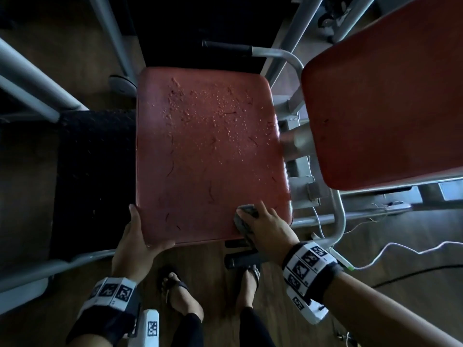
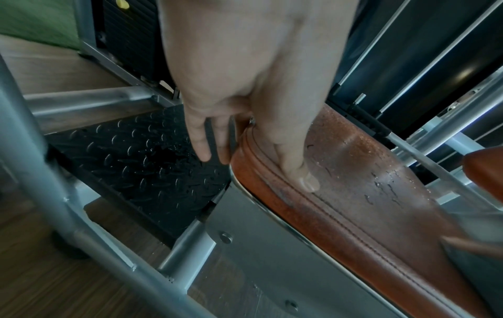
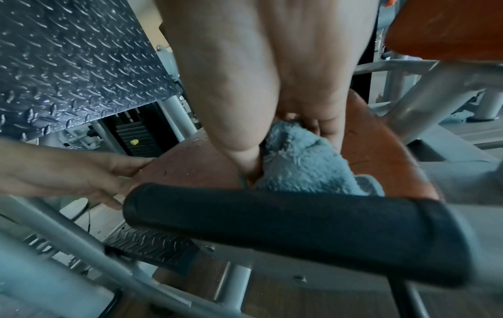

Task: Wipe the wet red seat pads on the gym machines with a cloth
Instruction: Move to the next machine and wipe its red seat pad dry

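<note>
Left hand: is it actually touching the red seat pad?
Touching. The left wrist view shows the left hand with its thumb lying on the red seat pad by the stitched edge, fingers hanging past the corner; the head view agrees.

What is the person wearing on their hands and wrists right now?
Both hands are bare, no gloves. The left hand has a dark wrist strap carrying a band of white blocks printed with black square markers, plus a white camera housing with its own marker. The right hand wears the same kind of marker band on a dark strap. No sleeves reach the wrists.
</note>
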`<action>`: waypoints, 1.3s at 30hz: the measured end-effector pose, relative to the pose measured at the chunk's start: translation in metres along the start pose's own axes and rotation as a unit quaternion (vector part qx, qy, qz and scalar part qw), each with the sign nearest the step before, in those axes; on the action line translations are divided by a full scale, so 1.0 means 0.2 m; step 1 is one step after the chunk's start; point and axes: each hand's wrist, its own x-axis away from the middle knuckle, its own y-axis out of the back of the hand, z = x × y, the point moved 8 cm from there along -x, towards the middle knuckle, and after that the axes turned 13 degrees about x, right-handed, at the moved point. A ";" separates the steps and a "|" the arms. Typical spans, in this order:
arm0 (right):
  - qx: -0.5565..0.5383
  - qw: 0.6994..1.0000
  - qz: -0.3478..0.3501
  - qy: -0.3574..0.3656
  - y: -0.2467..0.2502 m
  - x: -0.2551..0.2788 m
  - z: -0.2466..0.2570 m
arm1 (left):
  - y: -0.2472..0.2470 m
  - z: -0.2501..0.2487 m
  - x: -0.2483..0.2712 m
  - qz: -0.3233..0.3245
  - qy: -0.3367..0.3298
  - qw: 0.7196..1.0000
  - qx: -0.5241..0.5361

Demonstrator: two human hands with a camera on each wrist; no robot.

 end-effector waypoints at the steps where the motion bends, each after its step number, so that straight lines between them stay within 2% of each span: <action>1: -0.005 1.000 -0.025 -0.015 0.02 0.04 -0.04 | 0.00 0.01 0.00 -0.001 0.003 1.000 0.001; 3: -0.051 0.998 0.010 -0.038 -0.04 0.06 -0.10 | 0.00 0.02 0.00 -0.007 0.008 1.000 -0.002; 6: -0.093 0.994 0.020 -0.054 -0.09 0.10 -0.20 | 0.00 0.03 0.01 -0.021 0.006 1.000 -0.009; 9: -0.112 0.991 0.022 -0.073 -0.12 0.15 -0.33 | 0.00 0.02 0.01 -0.024 0.014 1.000 -0.015; 11: -0.139 0.988 -0.002 -0.063 -0.14 0.17 -0.38 | 0.00 0.02 0.02 -0.031 0.024 0.999 -0.014; 16: -0.135 0.990 0.029 -0.025 -0.21 0.15 -0.42 | -0.01 0.03 0.04 -0.045 0.049 0.998 -0.005; 23: -0.197 0.974 0.025 -0.112 -0.24 0.18 -0.53 | -0.01 0.04 0.04 -0.055 0.061 0.996 -0.021; 27: -0.208 0.975 0.015 -0.080 -0.26 0.21 -0.50 | -0.02 0.03 0.04 -0.066 0.060 0.996 -0.030; 31: -0.202 0.976 0.017 -0.073 -0.23 0.15 -0.53 | -0.01 0.04 0.04 -0.071 0.064 0.995 -0.016; 35: -0.236 0.965 -0.004 -0.116 -0.22 0.05 -0.58 | -0.03 0.03 0.05 -0.062 0.069 0.996 0.001; 39: -0.209 0.965 0.002 -0.158 -0.21 -0.11 -0.65 | -0.04 0.02 0.05 -0.062 0.071 0.995 0.017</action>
